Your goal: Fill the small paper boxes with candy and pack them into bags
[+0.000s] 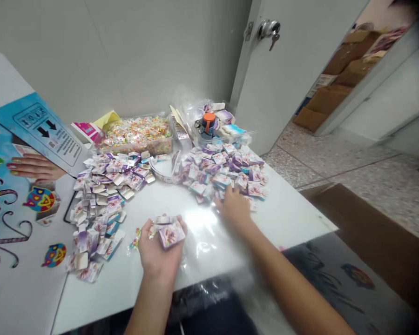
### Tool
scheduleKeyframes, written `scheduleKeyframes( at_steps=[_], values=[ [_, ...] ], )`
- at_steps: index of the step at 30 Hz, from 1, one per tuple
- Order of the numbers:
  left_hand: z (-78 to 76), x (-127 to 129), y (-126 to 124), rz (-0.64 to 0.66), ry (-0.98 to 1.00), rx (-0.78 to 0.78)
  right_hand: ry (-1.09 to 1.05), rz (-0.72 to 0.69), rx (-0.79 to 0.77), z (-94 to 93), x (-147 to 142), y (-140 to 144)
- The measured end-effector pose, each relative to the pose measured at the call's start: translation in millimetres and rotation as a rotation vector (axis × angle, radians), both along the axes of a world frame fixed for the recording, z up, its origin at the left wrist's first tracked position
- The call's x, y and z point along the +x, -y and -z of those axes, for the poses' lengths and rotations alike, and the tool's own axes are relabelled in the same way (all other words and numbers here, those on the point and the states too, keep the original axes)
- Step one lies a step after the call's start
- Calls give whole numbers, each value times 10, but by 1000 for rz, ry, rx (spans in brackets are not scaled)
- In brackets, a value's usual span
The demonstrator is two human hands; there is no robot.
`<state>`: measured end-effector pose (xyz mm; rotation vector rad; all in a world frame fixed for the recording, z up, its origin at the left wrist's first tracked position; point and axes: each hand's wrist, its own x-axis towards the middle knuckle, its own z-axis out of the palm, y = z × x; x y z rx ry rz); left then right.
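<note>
My left hand (157,251) rests palm up on the white table (279,218) and holds a small purple-and-white box (171,234). A small candy wrapper (136,239) lies just left of it. My right hand (233,204) reaches forward with its fingers touching the near edge of a pile of closed purple boxes (223,170). Whether it grips one of them is hidden by the back of the hand. A second pile of open, unfolded boxes (104,195) spreads to the left.
A clear tub of colourful candies (139,134) stands at the back by the wall. Beside it a clear tray holds an orange-capped bottle (208,123). A printed board (17,186) lies at left. An open door (293,60) is at right.
</note>
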<state>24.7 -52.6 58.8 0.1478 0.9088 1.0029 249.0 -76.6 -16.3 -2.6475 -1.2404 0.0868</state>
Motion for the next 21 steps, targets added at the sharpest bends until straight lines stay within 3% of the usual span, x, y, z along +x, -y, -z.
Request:
scheduleKeyframes(
  at_steps=[6, 10, 12, 15, 17, 21],
  values=[
    [98, -13, 531, 52, -91, 45, 78, -20, 26, 66, -35, 73],
    [185, 64, 643, 28, -125, -69, 91, -55, 49, 118, -2, 123],
    [263, 73, 632, 48, -196, -29, 80, -72, 70, 114, 24, 188],
    [415, 47, 537, 87, -464, 298, 70, -63, 112, 84, 78, 400],
    [515, 24, 437, 222, -764, 615, 78, -24, 166, 82, 139, 609],
    [709, 34, 246, 406, -1237, 1051, 76, 181, 369, 178, 335, 1003]
  ],
)
